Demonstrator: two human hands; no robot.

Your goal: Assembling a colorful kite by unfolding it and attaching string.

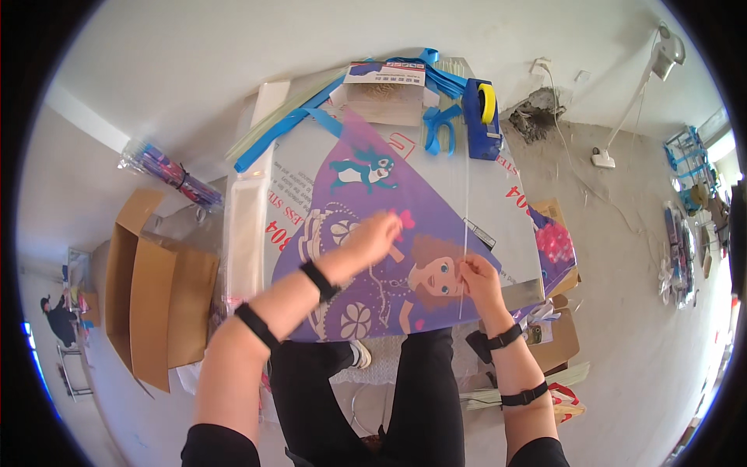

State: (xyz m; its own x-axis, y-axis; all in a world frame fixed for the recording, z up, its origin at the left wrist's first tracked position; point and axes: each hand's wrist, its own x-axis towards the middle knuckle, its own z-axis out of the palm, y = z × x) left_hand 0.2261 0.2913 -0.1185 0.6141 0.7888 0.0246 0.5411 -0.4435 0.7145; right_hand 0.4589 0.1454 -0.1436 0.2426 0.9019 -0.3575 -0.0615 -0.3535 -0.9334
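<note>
A purple triangular kite sail (373, 265), printed with a cartoon girl and a blue animal, lies over the worktable in front of me. My left hand (375, 238) is over its middle, fingers pinched together beside a pink shape; what they hold, if anything, is too small to make out. On the sail's right part, my right hand (480, 282) pinches a thin pale rod (465, 210), which runs up toward the blue tape dispenser (481, 128). Part of the rod's lower end is covered by my fingers.
Behind the sail are an open box of small pieces (384, 101), blue-handled scissors (440, 128) and blue strips (284, 134). Cardboard boxes (152, 296) stand at the left, a wrapped bundle (173, 175) behind them. A standing fan (622, 117) is far right.
</note>
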